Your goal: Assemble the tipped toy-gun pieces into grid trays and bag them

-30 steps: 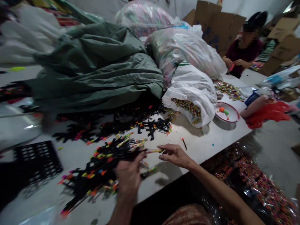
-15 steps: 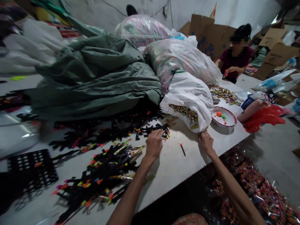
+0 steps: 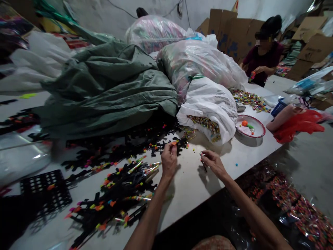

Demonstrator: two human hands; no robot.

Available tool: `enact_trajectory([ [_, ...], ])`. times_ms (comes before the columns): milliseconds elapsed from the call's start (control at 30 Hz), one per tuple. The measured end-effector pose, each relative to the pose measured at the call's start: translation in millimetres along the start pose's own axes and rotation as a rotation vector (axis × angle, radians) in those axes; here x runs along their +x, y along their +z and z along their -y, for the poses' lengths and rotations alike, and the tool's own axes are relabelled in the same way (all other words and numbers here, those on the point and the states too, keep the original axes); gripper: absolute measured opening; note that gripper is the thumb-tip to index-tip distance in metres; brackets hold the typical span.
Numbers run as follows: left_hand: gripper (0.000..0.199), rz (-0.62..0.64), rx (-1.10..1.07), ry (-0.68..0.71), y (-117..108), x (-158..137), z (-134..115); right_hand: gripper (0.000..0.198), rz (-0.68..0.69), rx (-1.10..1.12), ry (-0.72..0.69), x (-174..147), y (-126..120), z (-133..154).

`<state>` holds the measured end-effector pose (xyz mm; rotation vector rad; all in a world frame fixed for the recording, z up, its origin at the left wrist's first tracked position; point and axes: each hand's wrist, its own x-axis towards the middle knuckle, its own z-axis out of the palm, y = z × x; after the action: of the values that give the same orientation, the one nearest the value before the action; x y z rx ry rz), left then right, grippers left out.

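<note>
My left hand [image 3: 169, 160] is closed, thumb and fingers pinching a black plastic toy gun [image 3: 179, 150] with an orange piece at the top. My right hand [image 3: 213, 163] is held a little above the table, its fingertips closed on a small pale and coloured piece [image 3: 201, 155] too small to make out. Just under those fingertips is a thin black stick [image 3: 205, 168] with an orange tip. Left of my left arm lies a pile of black toy guns [image 3: 122, 184] with bright tips. A white sack [image 3: 208, 97] spills small coloured pieces [image 3: 205, 125] beyond my right hand.
A green cloth sack [image 3: 111, 93] and big clear bags [image 3: 197, 62] cover the table's far side. To the right are a red-rimmed bowl [image 3: 256, 134] and a red plastic bag [image 3: 299, 125]. Across the table sits a person [image 3: 262, 62] handling a coloured item. Filled bags [image 3: 293, 211] lie below the edge.
My right hand has left the white sack's edge and moved left to the black stick, now pinching a small piece. My left hand has lifted an orange piece into view. A blue bit now lies on the table.
</note>
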<state>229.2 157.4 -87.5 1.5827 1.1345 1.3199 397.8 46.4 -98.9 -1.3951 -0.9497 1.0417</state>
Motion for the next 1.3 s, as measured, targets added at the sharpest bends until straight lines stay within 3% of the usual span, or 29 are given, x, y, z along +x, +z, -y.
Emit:
enact_trajectory([
  [67,0.023,-0.116,-0.364,-0.297,-1,-12,-6,0.041,0.053,0.073,0.023,-5,18,7],
  [133,0.028,-0.166,-0.66,-0.506,-3,-25,-11,0.039,0.087,0.092,0.017,-12,35,11],
  [300,0.027,-0.32,-0.959,-0.707,-8,-49,-12,0.032,0.131,0.126,0.032,-27,61,5],
  [433,0.023,-0.417,-0.979,-0.714,-13,-50,-13,0.034,0.168,0.186,0.076,-41,68,3],
  [667,0.027,-0.481,-0.899,-0.623,-16,-45,-21,0.031,0.239,0.172,0.076,-64,78,6],
  [867,0.025,-0.477,-0.916,-0.664,-14,-46,-31,0.024,0.23,0.003,-0.118,-66,78,9],
  [1033,0.025,-0.492,-0.941,-0.629,-14,-47,-43,0.023,0.07,-0.226,-0.421,-72,81,6],
  [1133,0.024,-0.457,-0.967,-0.611,-15,-48,-48,0.024,0.016,-0.227,-0.475,-75,83,5],
  [1300,0.023,-0.441,-1.011,-0.605,-19,-48,-49,0.024,0.05,-0.311,-0.517,-73,81,6],
])
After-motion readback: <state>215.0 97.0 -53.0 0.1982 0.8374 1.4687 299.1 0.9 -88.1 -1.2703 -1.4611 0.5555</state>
